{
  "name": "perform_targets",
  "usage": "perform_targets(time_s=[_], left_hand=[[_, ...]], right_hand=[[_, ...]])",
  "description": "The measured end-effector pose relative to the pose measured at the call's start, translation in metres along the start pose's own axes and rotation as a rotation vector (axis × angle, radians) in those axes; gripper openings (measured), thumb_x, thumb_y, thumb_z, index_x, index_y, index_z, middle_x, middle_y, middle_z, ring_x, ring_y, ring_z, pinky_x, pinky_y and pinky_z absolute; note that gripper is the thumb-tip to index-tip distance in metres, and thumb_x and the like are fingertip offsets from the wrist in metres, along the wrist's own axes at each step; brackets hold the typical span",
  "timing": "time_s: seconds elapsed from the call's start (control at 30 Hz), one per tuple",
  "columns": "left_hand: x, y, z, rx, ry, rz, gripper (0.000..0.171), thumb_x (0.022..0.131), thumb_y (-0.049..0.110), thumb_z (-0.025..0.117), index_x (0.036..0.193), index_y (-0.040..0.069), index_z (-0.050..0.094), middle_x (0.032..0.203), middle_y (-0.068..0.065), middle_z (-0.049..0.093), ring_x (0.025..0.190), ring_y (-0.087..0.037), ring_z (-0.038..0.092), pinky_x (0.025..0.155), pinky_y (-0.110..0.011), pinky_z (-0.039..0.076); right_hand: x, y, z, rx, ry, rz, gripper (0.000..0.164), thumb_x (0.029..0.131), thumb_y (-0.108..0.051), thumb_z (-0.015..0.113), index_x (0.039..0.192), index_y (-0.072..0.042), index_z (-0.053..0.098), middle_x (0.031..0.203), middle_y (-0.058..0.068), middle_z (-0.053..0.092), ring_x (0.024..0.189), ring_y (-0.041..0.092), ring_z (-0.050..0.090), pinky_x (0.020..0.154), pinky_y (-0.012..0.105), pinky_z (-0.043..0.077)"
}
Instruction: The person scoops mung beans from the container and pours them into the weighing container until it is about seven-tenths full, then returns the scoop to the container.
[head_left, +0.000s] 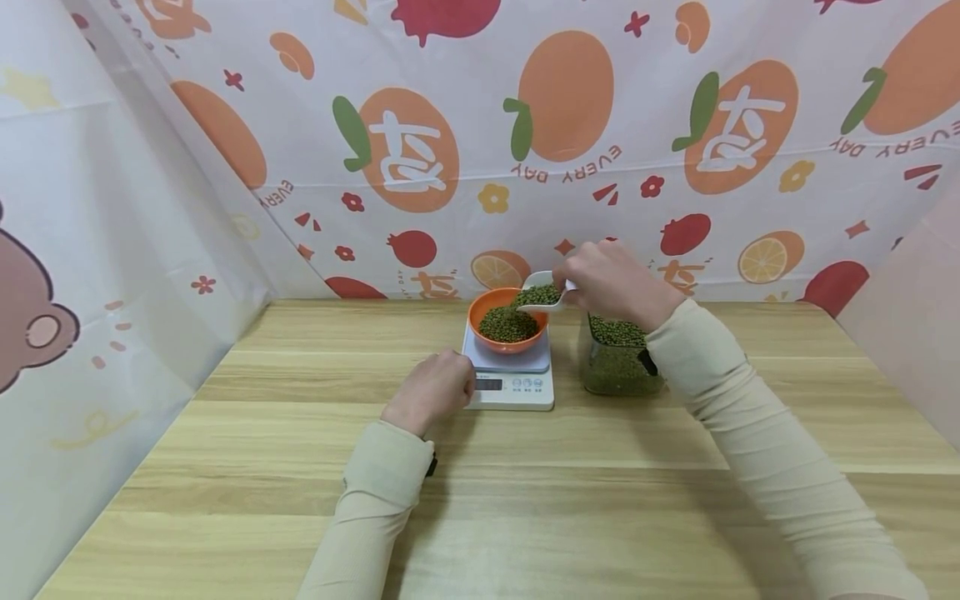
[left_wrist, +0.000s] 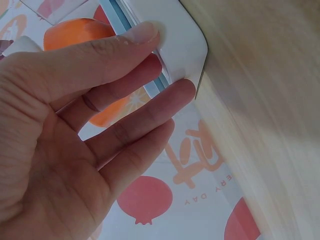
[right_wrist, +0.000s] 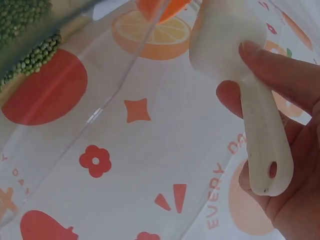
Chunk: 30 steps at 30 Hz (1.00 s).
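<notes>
My right hand [head_left: 611,279] grips the handle of a white scoop [right_wrist: 227,42], thumb and fingers wrapped about its neck in the right wrist view. Small green beans [head_left: 538,295] fill the scoop, which tilts over an orange bowl [head_left: 507,347] holding more of the same beans. That bowl stands on the platform of a white kitchen scale [head_left: 534,401]. My left hand [head_left: 435,387] is at the scale's left side. The left wrist view shows its thumb and loosely bent fingers [left_wrist: 145,112] right at the scale's edge.
A clear square container [head_left: 619,380] of green beans stands right of the scale, partly behind my right wrist. The wooden table [head_left: 517,500] ends at a fruit-patterned cloth [head_left: 480,150] behind. More cloth [head_left: 150,250] hangs on the left.
</notes>
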<state>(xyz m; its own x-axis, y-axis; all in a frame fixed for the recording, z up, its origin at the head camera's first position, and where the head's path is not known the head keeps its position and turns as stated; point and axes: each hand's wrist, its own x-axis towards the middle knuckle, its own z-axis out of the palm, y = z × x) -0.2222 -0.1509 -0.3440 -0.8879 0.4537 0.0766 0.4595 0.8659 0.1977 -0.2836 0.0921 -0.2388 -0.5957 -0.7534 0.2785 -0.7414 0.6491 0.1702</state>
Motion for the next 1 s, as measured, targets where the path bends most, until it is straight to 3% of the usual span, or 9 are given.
perform_targets(time_s=[0.17, 0.6, 1.0], left_hand=[[0.001, 0.000, 0.000, -0.004, -0.008, -0.008, 0.033, 0.062, -0.011, 0.049, 0.045, 0.016, 0.042, 0.047, 0.004, 0.033, 0.046, -0.008, 0.028, 0.041, -0.022, 0.023], [-0.001, 0.001, -0.001, 0.023, 0.033, 0.021, 0.031, 0.061, -0.011, 0.048, 0.046, 0.016, 0.041, 0.050, 0.003, 0.034, 0.048, -0.010, 0.030, 0.043, -0.022, 0.023], [0.000, 0.001, -0.001, 0.024, 0.030, 0.021, 0.032, 0.062, -0.011, 0.048, 0.046, 0.016, 0.039, 0.050, 0.003, 0.032, 0.048, -0.010, 0.029, 0.043, -0.023, 0.022]], right_hand=[[0.001, 0.000, -0.003, -0.053, 0.034, -0.009, 0.007, 0.072, -0.017, 0.072, 0.079, -0.016, 0.069, 0.065, 0.002, 0.060, 0.056, 0.019, 0.050, 0.047, 0.037, 0.045], [0.002, 0.000, -0.008, -0.101, 0.096, -0.037, 0.011, 0.069, -0.012, 0.072, 0.080, -0.013, 0.069, 0.064, 0.002, 0.061, 0.050, 0.018, 0.045, 0.041, 0.032, 0.040], [0.004, -0.003, -0.013, -0.158, 0.078, -0.081, 0.014, 0.072, -0.004, 0.065, 0.081, -0.013, 0.070, 0.062, 0.003, 0.057, 0.050, 0.020, 0.043, 0.041, 0.033, 0.038]])
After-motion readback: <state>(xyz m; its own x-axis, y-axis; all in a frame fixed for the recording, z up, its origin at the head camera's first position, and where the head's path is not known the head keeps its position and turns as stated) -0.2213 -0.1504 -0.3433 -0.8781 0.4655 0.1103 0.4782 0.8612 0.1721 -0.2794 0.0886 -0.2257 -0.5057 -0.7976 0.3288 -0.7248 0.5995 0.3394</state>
